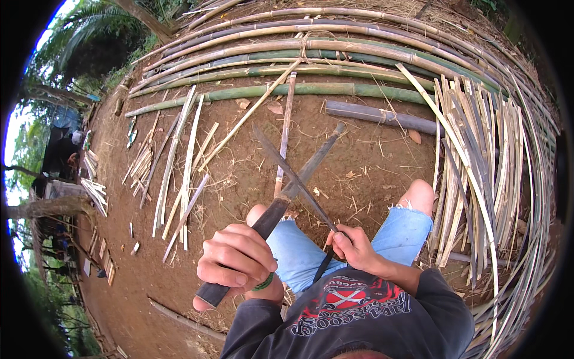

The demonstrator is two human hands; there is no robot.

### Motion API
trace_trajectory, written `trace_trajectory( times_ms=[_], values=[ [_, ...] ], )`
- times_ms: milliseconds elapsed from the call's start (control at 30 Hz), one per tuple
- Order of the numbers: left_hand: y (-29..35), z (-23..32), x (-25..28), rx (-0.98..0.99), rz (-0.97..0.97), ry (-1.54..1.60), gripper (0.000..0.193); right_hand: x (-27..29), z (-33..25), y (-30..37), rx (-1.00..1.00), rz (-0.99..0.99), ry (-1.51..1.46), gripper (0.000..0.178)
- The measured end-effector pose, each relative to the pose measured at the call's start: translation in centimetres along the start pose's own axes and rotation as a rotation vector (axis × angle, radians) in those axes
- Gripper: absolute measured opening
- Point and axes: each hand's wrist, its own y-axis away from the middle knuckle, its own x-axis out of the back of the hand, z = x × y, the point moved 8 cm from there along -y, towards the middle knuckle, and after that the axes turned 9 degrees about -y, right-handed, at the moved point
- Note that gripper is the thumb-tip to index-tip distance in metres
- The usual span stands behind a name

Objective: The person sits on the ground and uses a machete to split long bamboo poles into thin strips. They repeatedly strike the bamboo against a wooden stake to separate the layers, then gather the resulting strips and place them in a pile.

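My left hand (236, 260) is wrapped around the near part of a dark bamboo piece (311, 164). That piece slants away to the upper right, and its node shows near the middle. My right hand (354, 246) is closed on the handle end of a machete (308, 194). Its long dark blade points up and to the left and crosses the bamboo piece beyond my hands. The fingers partly hide the handle, whose dark lower end reaches down toward my shirt. Both things are above the ground, in front of my knees.
Long bamboo poles (269, 92) lie across the far side. A thick dark bamboo length (382, 116) rests nearer. Many split strips (478, 179) are piled at the right, with thin bending ones along the edge. Loose strips (173, 161) lie on the dirt at the left.
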Motion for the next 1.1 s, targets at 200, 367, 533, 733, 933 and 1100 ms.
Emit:
trace_trajectory(
  times_ms=[200, 367, 533, 733, 933, 1100],
  values=[
    [0.8, -0.2, -1.0, -0.135, 0.088, -0.071, 0.065, 0.0, -0.7, -0.8, -0.154, 0.053, -0.124, 0.038],
    [2.4, 0.7, -2.1, -0.158, 0.296, -0.32, 0.065, -2.8, -5.5, -0.7, 0.148, -0.14, 0.048, 0.04],
    [2.8, 0.8, -1.8, -0.134, 0.295, -0.315, 0.063, -1.3, -3.4, -2.1, 0.163, -0.069, 0.1, 0.039],
    [2.9, 0.5, -1.9, -0.149, 0.282, -0.254, 0.062, -2.7, -6.4, -0.9, 0.288, -0.163, 0.201, 0.039],
    [2.4, 0.5, -1.2, -0.114, 0.26, -0.242, 0.062, 0.3, -1.8, -2.8, 0.051, 0.01, 0.158, 0.037],
    [2.5, 0.3, -1.3, -0.113, 0.239, -0.183, 0.062, -0.7, -4.4, -1.9, 0.319, -0.058, 0.269, 0.038]
  ],
)
